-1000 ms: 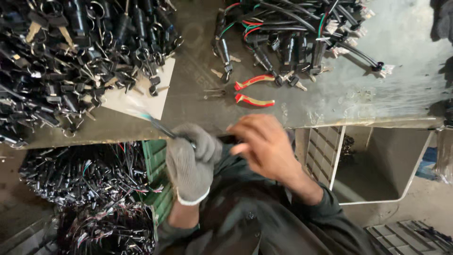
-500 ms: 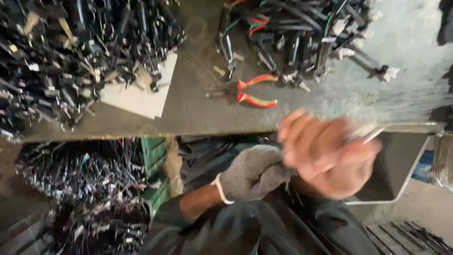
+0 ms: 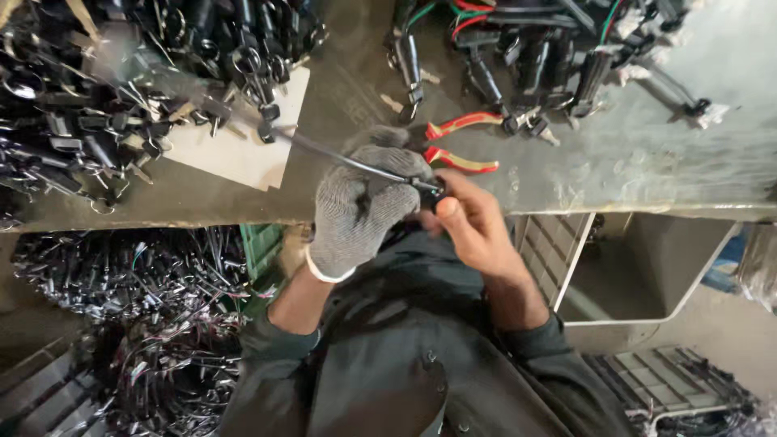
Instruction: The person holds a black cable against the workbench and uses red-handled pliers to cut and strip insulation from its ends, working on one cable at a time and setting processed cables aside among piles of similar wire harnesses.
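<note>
Grey metal bench (image 3: 647, 162) spans the upper half of the frame, scuffed and dusty. Large heap of black connector leads (image 3: 89, 105) fills its upper left; a second bundle with red and green wires (image 3: 534, 48) lies along the upper centre and right. More tangled leads in a pile on the floor (image 3: 121, 275) at lower left; a pale open bin (image 3: 639, 267) at right below the bench edge. White card sheet (image 3: 243, 146) partly under the left heap. Red-handled pliers (image 3: 457, 142) lie on the bench just above the hands, untouched. Left hand (image 3: 356, 206), in a grey knit glove, is curled closed around a thin black cable (image 3: 340, 158) that runs up-left to its connector end near the card. Right hand (image 3: 469, 218), bare, pinches the cable's near end at centre frame, thumb and forefinger tight together on a small dark fitting; the detail there is too small to make out. Judged step: working the cable's end between both hands. Next move likely needs a steady left grip and fine right fingertip control.
</note>
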Demonstrator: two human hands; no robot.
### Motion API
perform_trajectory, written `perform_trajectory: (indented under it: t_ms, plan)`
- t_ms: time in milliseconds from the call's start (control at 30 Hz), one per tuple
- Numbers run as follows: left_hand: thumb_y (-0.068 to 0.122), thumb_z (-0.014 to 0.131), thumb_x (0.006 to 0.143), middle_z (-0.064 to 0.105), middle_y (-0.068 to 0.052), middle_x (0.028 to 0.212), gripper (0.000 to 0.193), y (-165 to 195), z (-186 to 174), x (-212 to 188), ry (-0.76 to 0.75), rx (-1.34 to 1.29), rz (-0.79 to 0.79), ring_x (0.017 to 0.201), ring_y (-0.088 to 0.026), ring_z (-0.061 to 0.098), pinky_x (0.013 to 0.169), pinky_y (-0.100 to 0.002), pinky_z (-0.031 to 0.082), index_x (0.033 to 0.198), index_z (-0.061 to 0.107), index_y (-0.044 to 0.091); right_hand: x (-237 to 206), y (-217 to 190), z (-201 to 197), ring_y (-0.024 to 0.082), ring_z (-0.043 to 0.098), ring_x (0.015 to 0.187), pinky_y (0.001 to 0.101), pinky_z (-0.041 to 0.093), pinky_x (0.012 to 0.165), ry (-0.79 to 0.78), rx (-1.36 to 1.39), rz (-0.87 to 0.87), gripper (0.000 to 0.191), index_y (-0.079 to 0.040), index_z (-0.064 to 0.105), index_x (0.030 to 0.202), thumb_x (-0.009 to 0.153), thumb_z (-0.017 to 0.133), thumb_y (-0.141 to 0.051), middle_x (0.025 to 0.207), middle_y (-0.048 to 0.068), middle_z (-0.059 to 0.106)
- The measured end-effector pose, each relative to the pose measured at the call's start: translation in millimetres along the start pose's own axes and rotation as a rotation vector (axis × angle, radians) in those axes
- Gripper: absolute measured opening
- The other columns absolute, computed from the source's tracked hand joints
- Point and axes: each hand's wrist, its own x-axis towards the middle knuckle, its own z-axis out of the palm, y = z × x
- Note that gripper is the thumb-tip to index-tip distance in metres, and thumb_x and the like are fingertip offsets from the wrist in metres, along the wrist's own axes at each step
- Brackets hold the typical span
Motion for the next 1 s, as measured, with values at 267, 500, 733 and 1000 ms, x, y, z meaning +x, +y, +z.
perform_trajectory:
  t_ms: [267, 500, 733, 1000]
  plan:
    - [0.014, 0.083, 0.086, 0.065, -0.008, 0.124, 0.037, -8.4, 3.4, -10.1, -0.017, -0.118, -0.025, 0.102, -0.018, 0.070, 0.079, -0.036, 0.062, 0.118, 0.067, 0.006, 0.2, -14.0, -12.3, 0.027, 0.060, 0.104, 0.0377, 0.048, 0.097, -0.033, -0.400, -0.298, 0.042, 0.001, 0.053, 0.134, 0.109, 0.054, -0.032, 0.115, 0.015, 0.061]
    - [0.020, 0.093, 0.079, 0.076, -0.005, 0.101, 0.031, 8.6, -8.7, -4.2, -0.015, 0.415, 0.125, 0.092, -0.020, 0.075, 0.082, -0.032, 0.060, 0.102, 0.075, 0.008, 11.1, -14.3, -7.1, 0.035, 0.059, 0.090, 0.0407, 0.050, 0.083, -0.010, -0.680, -0.451, 0.031, 0.001, 0.058, 0.127, 0.098, 0.066, -0.008, 0.100, 0.015, 0.057]
    - [0.021, 0.090, 0.083, 0.076, -0.005, 0.104, 0.029, 2.2, -0.3, 0.5, -0.010, 0.491, 0.236, 0.100, -0.024, 0.075, 0.090, -0.035, 0.059, 0.104, 0.073, 0.010, 4.1, -25.5, -1.8, 0.035, 0.059, 0.086, 0.0403, 0.050, 0.076, 0.050, -0.728, -0.514, 0.037, 0.002, 0.054, 0.131, 0.095, 0.064, 0.002, 0.104, 0.017, 0.058]
    - [0.022, 0.075, 0.098, 0.076, -0.005, 0.110, 0.028, 4.3, 17.0, -0.5, 0.014, 0.453, 0.011, 0.100, -0.022, 0.076, 0.091, -0.035, 0.059, 0.121, 0.067, 0.009, 6.8, -7.0, -11.4, 0.012, 0.049, 0.089, 0.0289, 0.042, 0.076, -0.048, -0.124, -0.181, 0.031, 0.003, 0.061, 0.124, 0.110, 0.054, -0.024, 0.097, 0.006, 0.056]
